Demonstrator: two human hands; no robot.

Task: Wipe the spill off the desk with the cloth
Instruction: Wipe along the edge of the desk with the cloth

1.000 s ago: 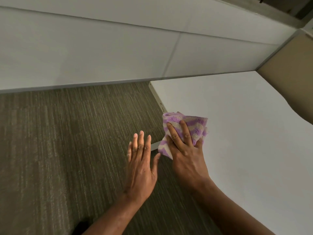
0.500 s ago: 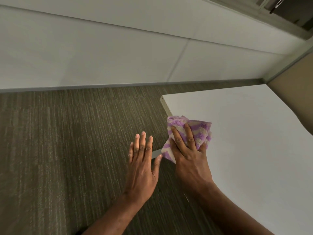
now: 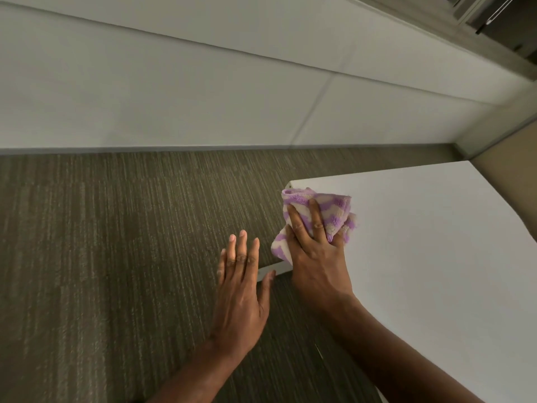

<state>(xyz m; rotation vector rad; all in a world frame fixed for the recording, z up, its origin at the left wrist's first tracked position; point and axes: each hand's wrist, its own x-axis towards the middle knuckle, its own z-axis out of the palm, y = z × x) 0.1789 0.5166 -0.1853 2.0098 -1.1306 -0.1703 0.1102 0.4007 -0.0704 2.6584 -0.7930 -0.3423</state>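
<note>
Right hand (image 3: pixel 315 251) presses the bunched purple cloth (image 3: pixel 334 212) flat-palmed onto the white desk (image 3: pixel 421 257), at its left edge near the far corner. Left hand (image 3: pixel 241 289) is open and empty, fingers straight, at the cloth's 8 o'clock off the desk edge. No spill visible; bare desktop runs from the cloth toward 3–5 o'clock, so the right hand likely sweeps that way.

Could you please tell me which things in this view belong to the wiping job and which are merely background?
Part of the job:
- purple-and-cream striped cloth
- white desk
- right hand, pressing the cloth down
- left hand, open beside the desk edge

Merely there:
- carpet
- wall panels
</note>
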